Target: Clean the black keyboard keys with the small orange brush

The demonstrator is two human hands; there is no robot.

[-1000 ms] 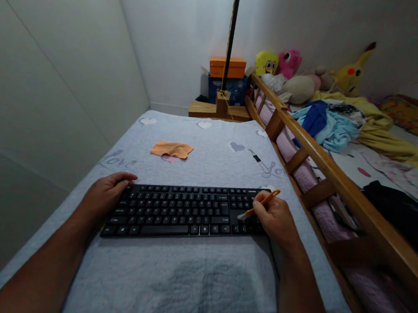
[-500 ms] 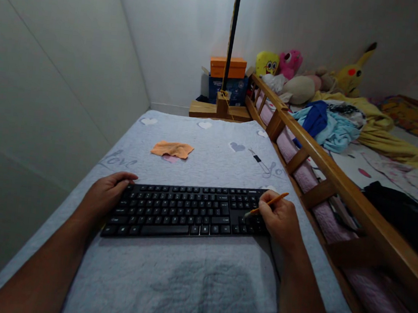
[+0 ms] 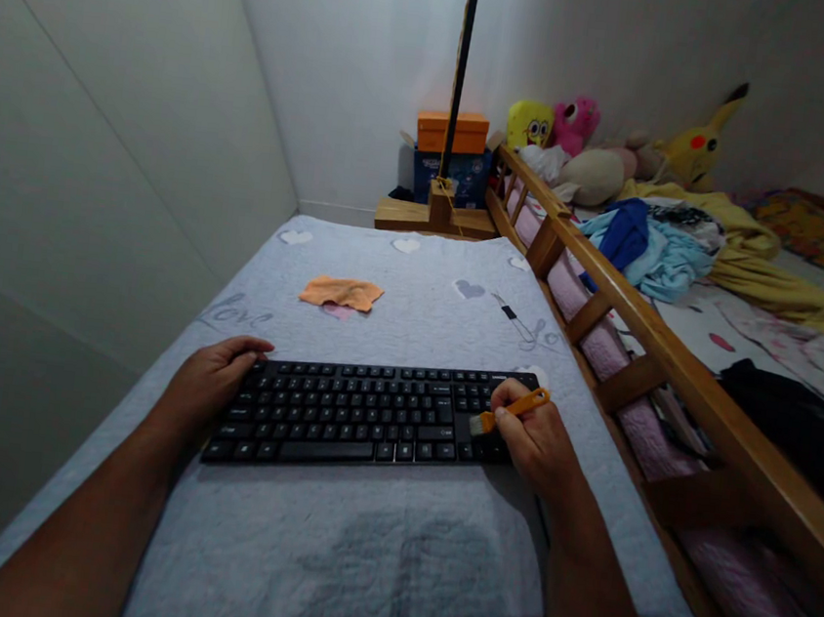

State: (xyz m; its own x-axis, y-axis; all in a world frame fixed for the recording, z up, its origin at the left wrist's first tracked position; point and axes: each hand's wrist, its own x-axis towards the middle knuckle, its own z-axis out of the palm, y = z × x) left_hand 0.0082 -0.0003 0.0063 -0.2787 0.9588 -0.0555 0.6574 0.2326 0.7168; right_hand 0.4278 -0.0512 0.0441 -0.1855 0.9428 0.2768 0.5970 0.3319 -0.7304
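Observation:
A black keyboard (image 3: 349, 415) lies across the light blue cloth cover. My left hand (image 3: 217, 376) grips its left end, thumb on the top edge and the other fingers along the side. Over the number keys, my right hand (image 3: 528, 429) pinches a small orange brush (image 3: 520, 404), whose pale bristles point left and rest at or just above the keys near the arrow cluster. Beyond the keyboard lies a crumpled orange cloth (image 3: 341, 292). A thin wire tool with a black middle (image 3: 509, 312) sits at the back right of the cover.
A wooden bed rail (image 3: 625, 311) runs along the right side, with clothes (image 3: 654, 246) and plush toys behind it. At the far end stand an orange box (image 3: 452, 132), a blue box and a black pole (image 3: 462, 68). A pale wall rises on the left.
My right hand has moved slightly left with the brush, which has turned so that its flat bristles show more. My left hand stays on the keyboard's left end.

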